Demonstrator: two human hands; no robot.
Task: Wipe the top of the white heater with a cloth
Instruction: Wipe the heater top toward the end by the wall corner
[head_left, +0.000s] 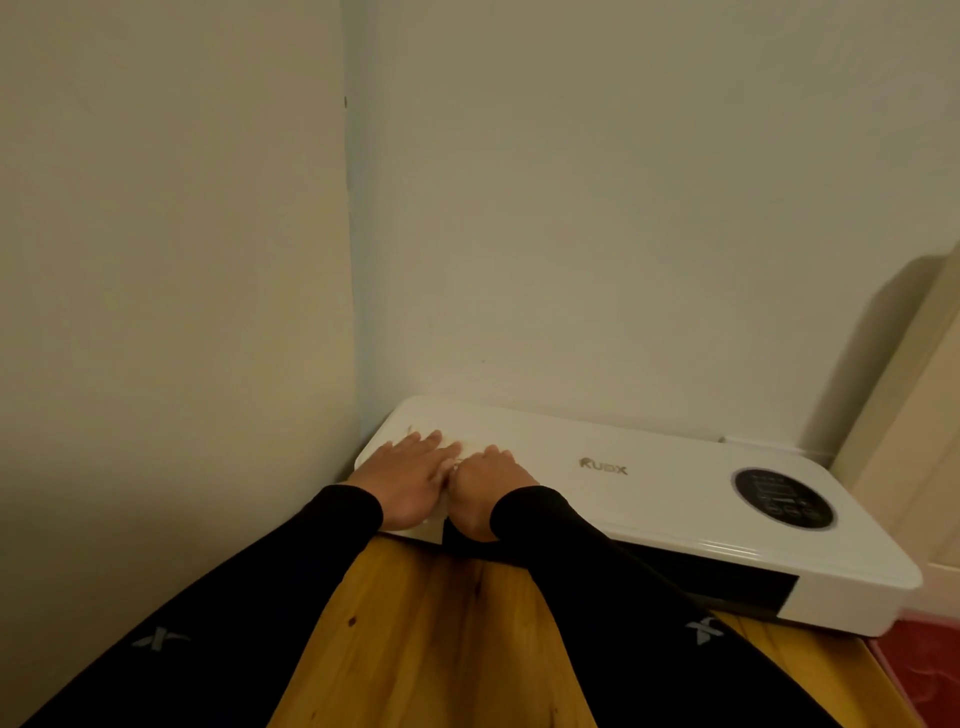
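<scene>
A white heater (649, 478) lies flat on a wooden surface in the room's corner, with a gold logo and a round black control panel (784, 498) on top. A pale cloth (470, 447) lies on its left end, mostly covered by my hands. My left hand (410, 480) presses flat on the cloth with fingers spread. Right beside it and touching it, my right hand (485, 491) rests on the cloth with fingers curled over it. Both arms wear black sleeves.
The wooden tabletop (426, 639) runs from the heater toward me. Walls close in on the left (171, 260) and behind (623, 208). A beige panel (914, 415) stands at the right, and something red (924, 670) lies below the table's right edge.
</scene>
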